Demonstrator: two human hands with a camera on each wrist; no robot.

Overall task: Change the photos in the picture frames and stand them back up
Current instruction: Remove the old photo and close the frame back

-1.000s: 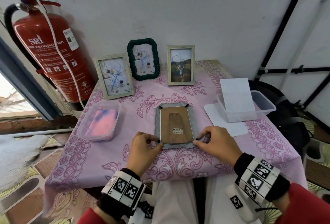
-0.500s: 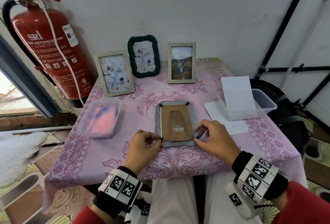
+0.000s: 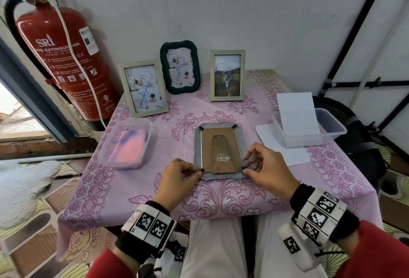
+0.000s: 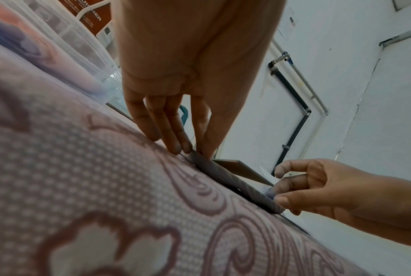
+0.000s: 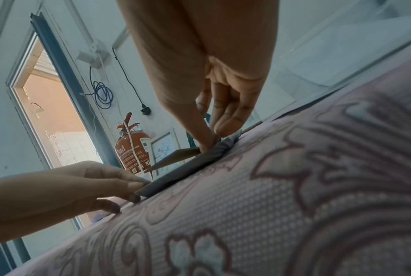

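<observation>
A grey picture frame (image 3: 198, 145) lies face down in the middle of the table, its brown backing board (image 3: 220, 151) and folded stand facing up. My left hand (image 3: 198, 170) pinches the near left corner at a small black clip. At the near right corner my right hand (image 3: 246, 167) pinches the frame, thumb at the edge. In the left wrist view my left hand (image 4: 192, 149) has its fingertips on the cloth beside the frame's edge (image 4: 235, 183). In the right wrist view my right hand (image 5: 211, 143) is at the corner, and the board's near edge (image 5: 173, 158) stands slightly raised.
Three frames stand at the back: a pale one (image 3: 145, 90), a dark green one (image 3: 180, 67) and another pale one (image 3: 227, 75). A clear tub with a pink-blue cloth (image 3: 127, 145) sits left. A clear tub (image 3: 332, 127) with white sheets (image 3: 296, 115) sits right. A red fire extinguisher (image 3: 57, 56) stands far left.
Both hands stay at the grey frame's near corners. Only the head view has shifted a little.
</observation>
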